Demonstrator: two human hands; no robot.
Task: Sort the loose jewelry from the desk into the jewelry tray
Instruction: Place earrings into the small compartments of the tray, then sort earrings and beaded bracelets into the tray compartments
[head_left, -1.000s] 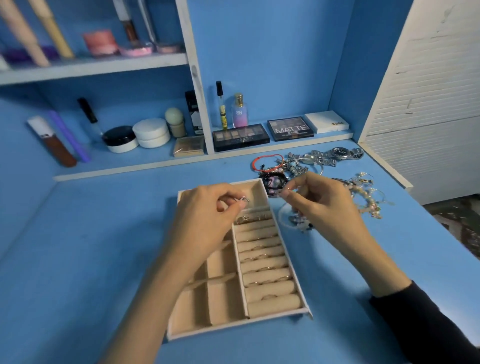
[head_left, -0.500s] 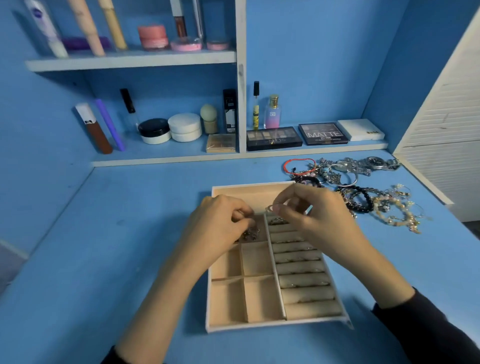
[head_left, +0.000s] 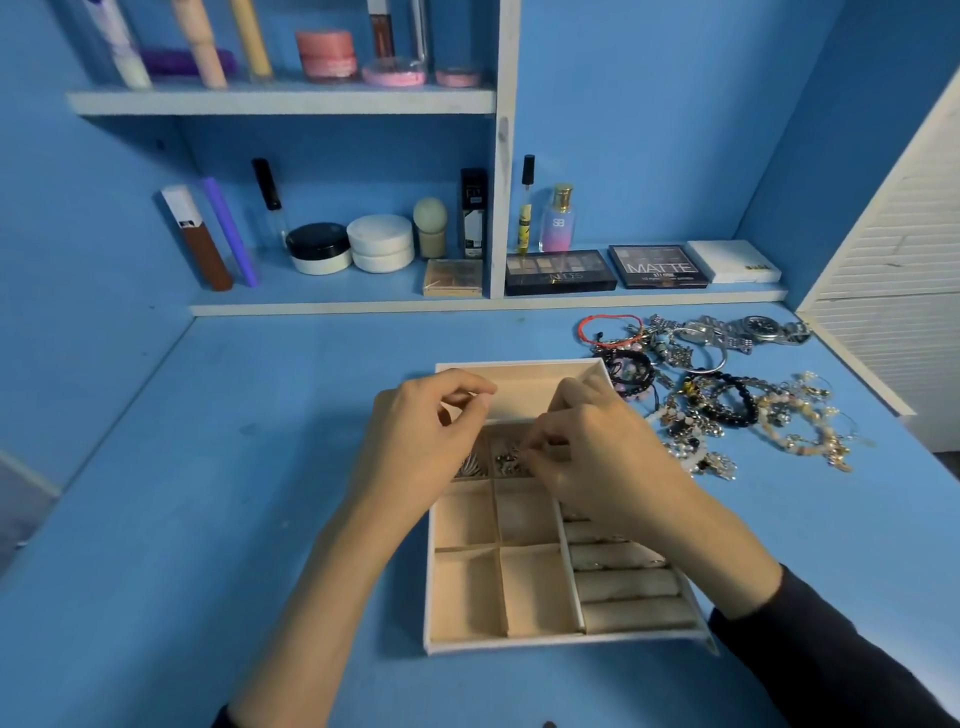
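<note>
A beige jewelry tray lies on the blue desk, with square compartments on its left and ring rolls on its right. Small silver pieces lie in two upper compartments. My right hand reaches over the tray, its fingertips pinched on a small silver piece above that compartment. My left hand hovers over the tray's upper left, thumb and forefinger pressed together with nothing visible between them. A loose pile of bracelets and beads sits right of the tray.
A silver watch and a red cord bracelet lie at the back right of the desk. Behind them, a low shelf holds eyeshadow palettes, jars and bottles. A white slatted panel borders the desk's right edge.
The view has swung left. My right hand has come off the loose pile to the tray's small compartment. My left hand has lifted slightly up and away.
</note>
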